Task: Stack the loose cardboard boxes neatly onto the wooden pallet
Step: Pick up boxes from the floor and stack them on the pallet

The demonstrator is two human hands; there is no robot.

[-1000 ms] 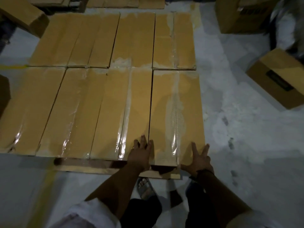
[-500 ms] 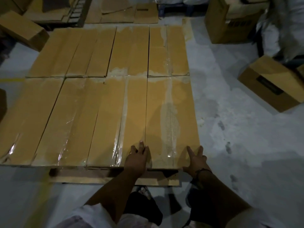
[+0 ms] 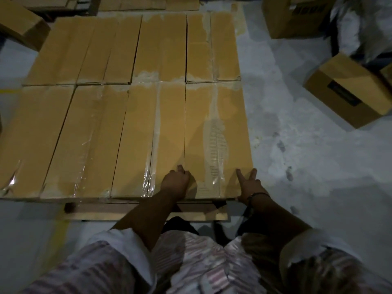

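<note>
Long tan cardboard boxes lie flat in two rows on the wooden pallet (image 3: 137,209), whose near plank shows below them. The near-row rightmost box (image 3: 216,134) has clear tape along its top. My left hand (image 3: 175,183) rests on that box's near left corner, at the seam with its neighbour, fingers bent over the top. Over at the near right corner, my right hand (image 3: 248,187) presses with its fingers spread and straight. Neither hand holds anything.
A loose box (image 3: 347,90) lies on the grey concrete floor to the right, with a larger one (image 3: 297,15) at the far right. Another box (image 3: 19,24) sits at the far left. Flattened cardboard lies beyond the pallet. A yellow floor line (image 3: 61,232) runs near left.
The rightmost near box, which stuck out slightly toward me, now sits level with its neighbours. Both hands stay on its near corners. My left fingers have bent more.
</note>
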